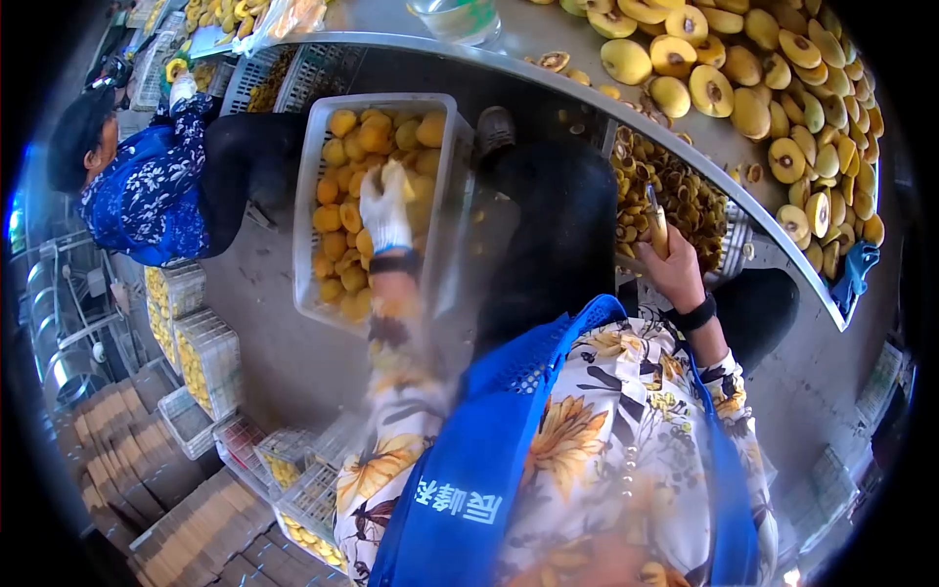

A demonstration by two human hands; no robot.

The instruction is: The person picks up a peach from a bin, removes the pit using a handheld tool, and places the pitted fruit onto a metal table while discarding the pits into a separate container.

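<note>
My left hand (385, 207), in a white glove, reaches down into a pale plastic crate (303, 196) of whole yellow peaches (337, 217). Its fingertips are right at the fruit on the crate's right side; motion blur smears them, and I cannot tell whether a peach is in the grasp. Bare and closed, my right hand (675, 266) grips a pitting knife (658, 227) by its wooden handle, the narrow metal end pointing up and away. Below that blade lies a bin heaped with brown peach pits and scraps (650, 166).
A metal worktable (577, 83) curves across the top right, bearing halved peaches (711, 90), a clear container (460, 20) and a blue cloth (857, 271). At left sits another person (147, 191) in blue. Stacked fruit crates (208, 357) and cardboard stacks (186, 528) stand lower left.
</note>
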